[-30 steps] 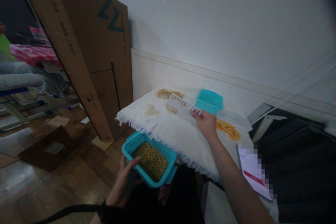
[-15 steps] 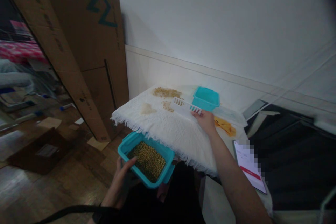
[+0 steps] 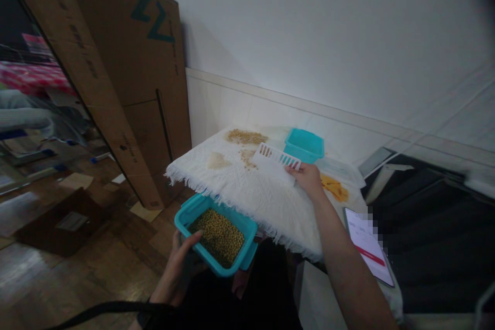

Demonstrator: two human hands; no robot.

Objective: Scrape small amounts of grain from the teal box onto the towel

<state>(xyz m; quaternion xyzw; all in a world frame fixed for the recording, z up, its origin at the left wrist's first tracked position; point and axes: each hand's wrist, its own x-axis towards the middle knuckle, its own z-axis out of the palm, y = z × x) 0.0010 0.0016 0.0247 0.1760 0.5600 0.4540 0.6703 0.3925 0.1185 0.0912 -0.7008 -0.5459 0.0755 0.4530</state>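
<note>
**Tray (image 3: 271,166) runs left from my right grip (image 3: 307,179)**

My right grip pinches the white slotted tray by its right end. Its long axis slants toward the far left corner of the tabletop (image 3: 266,206), loose beans (image 3: 246,157) just past its tip, a bean heap (image 3: 246,137) farther back. My left grip (image 3: 181,255), farther from them, holds a blue tub (image 3: 223,271) of beans by the near edge.
</note>
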